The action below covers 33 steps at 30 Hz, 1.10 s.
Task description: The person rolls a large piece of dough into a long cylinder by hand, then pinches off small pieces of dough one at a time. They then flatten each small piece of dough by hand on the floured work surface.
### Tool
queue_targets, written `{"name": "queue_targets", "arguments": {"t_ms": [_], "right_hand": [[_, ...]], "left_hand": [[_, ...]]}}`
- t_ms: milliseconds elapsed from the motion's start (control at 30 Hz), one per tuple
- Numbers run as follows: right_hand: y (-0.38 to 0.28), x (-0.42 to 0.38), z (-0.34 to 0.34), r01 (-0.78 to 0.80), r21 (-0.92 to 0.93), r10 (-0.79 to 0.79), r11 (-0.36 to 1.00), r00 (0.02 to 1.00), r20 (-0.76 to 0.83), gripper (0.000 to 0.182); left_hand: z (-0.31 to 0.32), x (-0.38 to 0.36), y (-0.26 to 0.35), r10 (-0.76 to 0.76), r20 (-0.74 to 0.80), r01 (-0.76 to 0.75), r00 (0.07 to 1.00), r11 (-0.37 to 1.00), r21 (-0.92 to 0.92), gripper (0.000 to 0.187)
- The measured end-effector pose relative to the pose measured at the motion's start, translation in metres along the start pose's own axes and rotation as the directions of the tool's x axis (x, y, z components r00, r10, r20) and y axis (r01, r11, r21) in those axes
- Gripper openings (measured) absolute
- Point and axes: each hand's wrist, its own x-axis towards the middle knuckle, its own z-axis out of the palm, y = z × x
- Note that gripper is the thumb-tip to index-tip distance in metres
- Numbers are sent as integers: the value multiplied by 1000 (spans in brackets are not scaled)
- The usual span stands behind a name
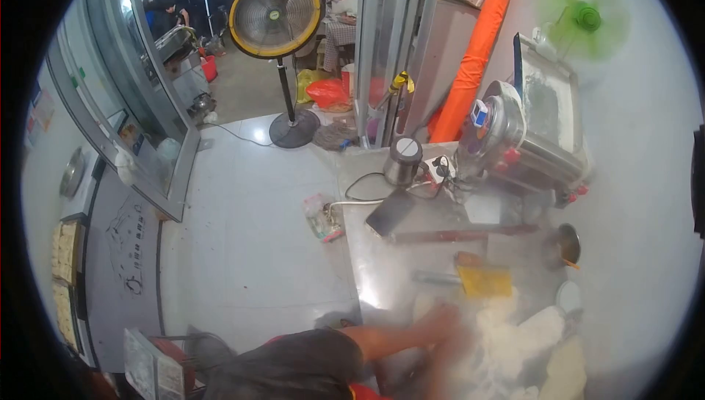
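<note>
A bare forearm reaches right from a dark sleeve at the bottom centre, and my left hand (440, 322) is over the steel worktop (382, 268), blurred, its fingers smeared. Below it, another blurred forearm rises from the bottom edge; my right hand (454, 343) seems to be close against the first, its fingers not distinct. White dough and flour (540, 330) lie just to the right of the hands. A yellow scraper-like piece (485, 281) lies above them, beside a grey bar (435, 277). Whether either hand holds anything is hidden by blur.
Farther up the worktop are a dark tablet (391, 213), a reddish rolling pin (455, 236), a steel kettle (403, 161) and a metal bowl (567, 246). A steel machine (543, 121) stands at the right wall. A floor fan (275, 16) stands by the doorway; two people are outside.
</note>
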Motion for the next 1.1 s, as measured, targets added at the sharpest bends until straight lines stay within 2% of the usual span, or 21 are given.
{"name": "queue_targets", "arguments": {"t_ms": [67, 167, 267, 333, 400, 467, 533, 600, 633, 700, 800, 833, 867, 900, 933, 967, 1000, 1033, 1100], "right_hand": [[9, 0, -1, 4, 7, -4, 1000, 1000, 5, 26], [16, -9, -11, 25, 26, -26, 999, 998, 62, 26], [12, -41, -28, 38, 63, -49, 997, 983, 178, 26], [0, -61, -36, 48, 63, -59, 997, 980, 191, 26], [-17, -68, -36, 50, 47, -57, 998, 985, 160, 26], [-28, -59, -32, 55, 20, -57, 998, 994, 95, 26], [-34, -44, -27, 54, -12, -54, 998, 998, 34, 27], [-37, -30, -22, 45, -39, -46, 998, 999, -12, 27], [-36, -24, -20, 44, -48, -46, 998, 998, -33, 27], [-39, -12, -16, 46, -77, -52, 996, 996, -72, 28], [-34, 2, -10, 66, -152, -91, 986, 983, -160, 29], [-31, 5, -8, 68, -181, -102, 981, 977, -185, 29], [-28, 7, -7, 53, -172, -79, 984, 985, -151, 29], [-26, 11, -9, -37, -40, 36, 999, 999, -4, 29], [-24, 15, -10, -161, 59, 151, 985, 978, 144, 29], [-14, 11, 4, 57, -54, -53, 997, 996, 75, 26], [-4, -3, 13, 261, -173, -257, 950, 965, 47, 23], [-16, -12, -11, 231, -133, -211, 964, 966, 148, 21], [-39, -29, -65, 250, 14, -244, 968, 931, 271, 19]], "left_hand": [[5, 8, 2, -19, 18, 19, 1000, 1000, 24, 14], [20, -1, 1, -15, 50, 24, 999, 983, -184, 14], [7, -33, -4, 18, 135, 6, 991, 985, -174, 17], [-45, -73, -10, 170, 178, -151, 969, 982, -115, 20], [-41, -100, -17, 99, 49, -89, 994, 981, -171, 19], [-58, -109, -21, 119, -138, -141, 983, 976, -164, 16], [-52, -100, -25, 123, -193, -147, 973, 983, -113, 14], [-32, -81, -23, 59, -94, -65, 994, 996, -57, 14], [-24, -71, -26, 70, 18, -68, 997, 996, -61, 16], [-51, -44, -28, 91, 242, -76, 966, 995, -72, 23], [-40, -22, -26, -88, 96, 85, 992, 996, 32, 22], [-32, -15, -28, -69, -56, 73, 996, 995, 71, 22], [-19, -10, -31, -42, -200, 64, 979, 992, 107, 22], [-2, -9, -33, -10, -331, 58, 944, 989, 135, 22], [22, -9, -36, -138, -225, 141, 965, 990, -4, 22], [45, -8, -39, -262, -112, 248, 959, 961, -122, 23], [43, -14, -38, -246, -11, 240, 969, 953, -184, 23], [12, -20, -40, -100, 59, 109, 993, 978, -179, 23], [-48, -41, -31, 17, 226, 30, 974, 979, -202, 24]]}}
